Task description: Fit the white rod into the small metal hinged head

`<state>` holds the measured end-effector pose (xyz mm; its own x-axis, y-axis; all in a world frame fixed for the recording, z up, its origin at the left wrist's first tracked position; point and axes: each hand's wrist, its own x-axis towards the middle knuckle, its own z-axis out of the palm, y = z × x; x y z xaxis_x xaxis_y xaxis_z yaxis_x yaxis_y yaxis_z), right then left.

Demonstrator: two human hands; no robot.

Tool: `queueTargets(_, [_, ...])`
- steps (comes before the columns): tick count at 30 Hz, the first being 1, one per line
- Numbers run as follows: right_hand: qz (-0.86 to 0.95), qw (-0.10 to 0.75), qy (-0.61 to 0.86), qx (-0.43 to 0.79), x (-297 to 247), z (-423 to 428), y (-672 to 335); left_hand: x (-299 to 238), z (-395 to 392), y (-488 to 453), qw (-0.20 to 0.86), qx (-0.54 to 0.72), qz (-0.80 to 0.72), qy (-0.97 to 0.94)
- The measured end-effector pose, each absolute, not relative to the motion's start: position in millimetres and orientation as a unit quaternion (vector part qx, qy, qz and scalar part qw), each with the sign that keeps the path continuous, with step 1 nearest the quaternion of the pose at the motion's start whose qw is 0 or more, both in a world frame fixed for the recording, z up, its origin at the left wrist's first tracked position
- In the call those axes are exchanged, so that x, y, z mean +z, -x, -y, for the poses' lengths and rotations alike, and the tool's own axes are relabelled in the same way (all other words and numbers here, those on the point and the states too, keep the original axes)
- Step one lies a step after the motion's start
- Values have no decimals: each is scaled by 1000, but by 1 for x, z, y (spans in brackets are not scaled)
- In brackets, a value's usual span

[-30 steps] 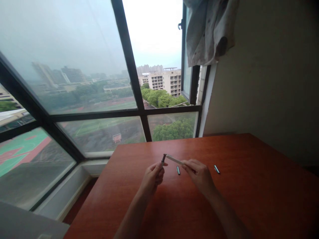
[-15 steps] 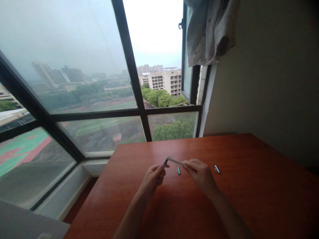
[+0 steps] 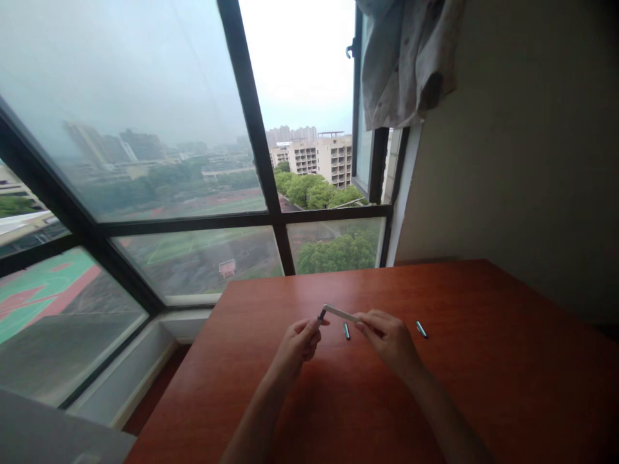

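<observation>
My right hand (image 3: 387, 338) is pinched on one end of a thin white pen barrel (image 3: 340, 313), held a little above the reddish wooden table (image 3: 483, 361). My left hand (image 3: 297, 345) is closed on a small dark pen piece (image 3: 321, 315) that meets the barrel's far end. A short dark cylindrical part (image 3: 346, 331) lies on the table between my hands. A second short part (image 3: 421, 329) lies to the right of my right hand.
The table's left edge runs along a large dark-framed window (image 3: 256, 148) overlooking buildings and sports fields. A light cloth (image 3: 406, 58) hangs at the top beside the beige wall (image 3: 522, 148) on the right.
The dark piece in my left hand, first sticking up near the barrel's tip, has come down against that tip. Both hands stay in place.
</observation>
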<state>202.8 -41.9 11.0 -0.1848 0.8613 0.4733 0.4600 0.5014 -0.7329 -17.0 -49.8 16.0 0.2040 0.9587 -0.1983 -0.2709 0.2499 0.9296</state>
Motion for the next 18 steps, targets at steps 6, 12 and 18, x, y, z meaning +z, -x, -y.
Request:
queueTargets(6, [735,460,442,231,13,41,-205,16,49,21,682,479,-401,-381])
queueTargets(12, [741,454,439,229,13,42,-203,13,49,18,658,458,-435,-410])
queueTargets(18, [743,452,435,233,12,41,-203,12,48,19,660,482,-415,-399])
